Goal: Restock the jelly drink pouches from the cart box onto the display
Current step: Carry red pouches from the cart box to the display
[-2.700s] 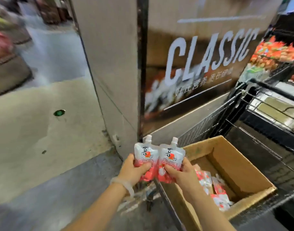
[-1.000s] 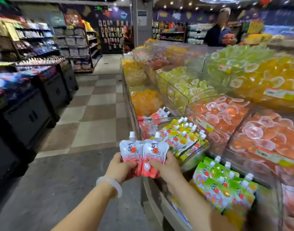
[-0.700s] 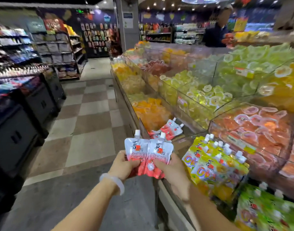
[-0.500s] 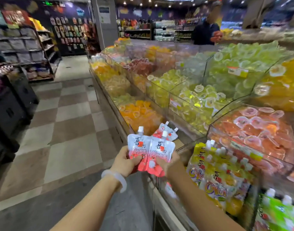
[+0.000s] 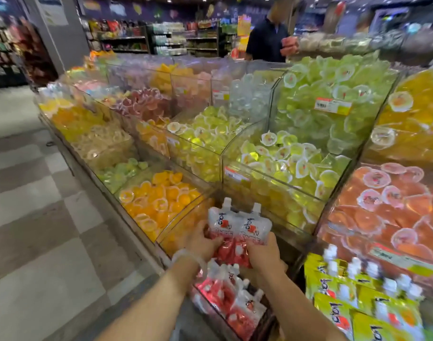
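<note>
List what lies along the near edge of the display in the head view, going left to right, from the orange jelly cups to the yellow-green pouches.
Orange jelly cups → left hand → red-and-white pouches held up → right hand → yellow-green pouches.

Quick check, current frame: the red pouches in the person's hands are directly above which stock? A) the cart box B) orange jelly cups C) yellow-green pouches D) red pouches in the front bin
D: the left hand and right hand each have a grip on the held red pouches, right over the matching red pouches in the front bin.
</note>
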### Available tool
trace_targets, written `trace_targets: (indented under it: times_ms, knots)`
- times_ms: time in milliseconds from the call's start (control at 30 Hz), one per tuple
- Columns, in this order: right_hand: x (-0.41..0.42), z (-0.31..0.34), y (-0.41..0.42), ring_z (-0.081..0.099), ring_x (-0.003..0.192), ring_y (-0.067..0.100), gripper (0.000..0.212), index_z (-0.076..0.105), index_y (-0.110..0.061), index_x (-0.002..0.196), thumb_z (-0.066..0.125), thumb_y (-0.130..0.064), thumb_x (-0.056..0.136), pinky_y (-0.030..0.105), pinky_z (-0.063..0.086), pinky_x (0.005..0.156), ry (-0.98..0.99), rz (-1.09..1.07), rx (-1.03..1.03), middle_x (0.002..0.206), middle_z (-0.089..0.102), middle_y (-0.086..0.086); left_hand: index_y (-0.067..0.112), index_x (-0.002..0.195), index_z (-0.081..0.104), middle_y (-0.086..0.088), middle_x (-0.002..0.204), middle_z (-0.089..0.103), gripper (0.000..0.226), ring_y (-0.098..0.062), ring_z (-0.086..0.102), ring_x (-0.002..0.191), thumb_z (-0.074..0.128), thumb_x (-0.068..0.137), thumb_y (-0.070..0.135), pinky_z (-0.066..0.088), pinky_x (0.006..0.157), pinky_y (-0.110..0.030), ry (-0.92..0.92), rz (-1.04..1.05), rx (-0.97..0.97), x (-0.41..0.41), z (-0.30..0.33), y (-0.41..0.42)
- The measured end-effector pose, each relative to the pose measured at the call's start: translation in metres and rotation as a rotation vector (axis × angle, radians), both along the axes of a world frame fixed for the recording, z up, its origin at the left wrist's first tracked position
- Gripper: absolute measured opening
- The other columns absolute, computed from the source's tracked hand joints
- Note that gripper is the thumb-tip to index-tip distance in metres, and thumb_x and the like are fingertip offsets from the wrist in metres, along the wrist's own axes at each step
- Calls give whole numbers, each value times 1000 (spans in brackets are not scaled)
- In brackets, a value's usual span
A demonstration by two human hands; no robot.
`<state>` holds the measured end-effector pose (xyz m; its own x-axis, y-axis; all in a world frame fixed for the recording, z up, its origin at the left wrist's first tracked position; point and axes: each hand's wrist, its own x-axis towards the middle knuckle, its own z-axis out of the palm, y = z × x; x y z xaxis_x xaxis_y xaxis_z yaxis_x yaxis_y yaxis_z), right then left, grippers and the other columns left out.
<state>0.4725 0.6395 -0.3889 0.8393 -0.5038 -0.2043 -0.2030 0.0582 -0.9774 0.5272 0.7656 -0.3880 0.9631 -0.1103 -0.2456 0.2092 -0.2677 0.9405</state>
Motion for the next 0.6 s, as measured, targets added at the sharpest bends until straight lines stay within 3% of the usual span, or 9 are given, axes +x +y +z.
trace_targets:
  times_ms: [67,133,233,300,367,433,467,500,600]
  knots:
    - [15,-17,-8,66,72,23,8,64,-16,78,63,-8,77,41,57,70,74,-141,31,75,69,6,15,97,47,-12,97,64,29,-19,62,83,66,82,0,58,72,-27,50,-81,-19,13,-4,-17]
    - [28,-36,-16,65,68,27,11,61,-14,84,59,-17,73,37,58,63,175,-276,75,77,67,11,18,86,45,-2,84,59,27,-8,56,71,65,83,0,50,52,-12,75,-171,21,29,-17,-33]
    - [42,-78,-29,56,53,25,10,62,-7,75,53,-12,76,19,41,44,232,-424,74,65,60,15,18,85,46,0,82,56,25,-18,56,78,65,84,2,45,55,-16,54,-336,139,51,-45,-52]
    - [41,-78,-25,60,61,28,9,62,-5,79,53,-5,77,17,37,39,300,-551,84,69,62,14,11,92,55,-1,83,60,14,-23,60,83,66,84,8,50,67,-29,-17,-452,251,63,-60,-60]
    - [42,-86,-25,60,67,25,13,64,2,88,56,-2,79,16,38,35,352,-640,118,77,64,16,12,74,59,2,65,56,12,-24,58,68,65,82,5,48,67,-34,-51,-525,290,70,-74,-66]
    - [45,-96,-26,64,73,28,22,65,4,89,58,-5,71,21,45,48,399,-688,124,86,67,22,9,73,61,4,62,55,12,-20,55,66,61,82,1,48,66,-34,-51,-572,308,75,-89,-72]
    - [47,-98,-25,66,79,33,31,63,6,92,56,-7,64,28,48,57,427,-734,137,90,66,26,4,87,63,-1,70,61,6,-23,59,75,61,82,3,49,69,-33,-61,-594,321,74,-92,-74]
    - [49,-102,-25,66,85,36,35,58,7,94,56,-6,61,35,50,64,448,-776,148,94,65,27,4,98,62,-7,82,66,16,-27,62,86,61,82,8,50,74,-34,-63,-604,333,75,-100,-77]
    - [48,-94,-23,57,85,30,22,46,0,96,56,2,77,36,45,72,561,-803,85,91,57,20,8,98,62,-10,96,68,14,-29,63,96,61,86,13,49,82,-34,-90,-630,488,73,-99,-82]
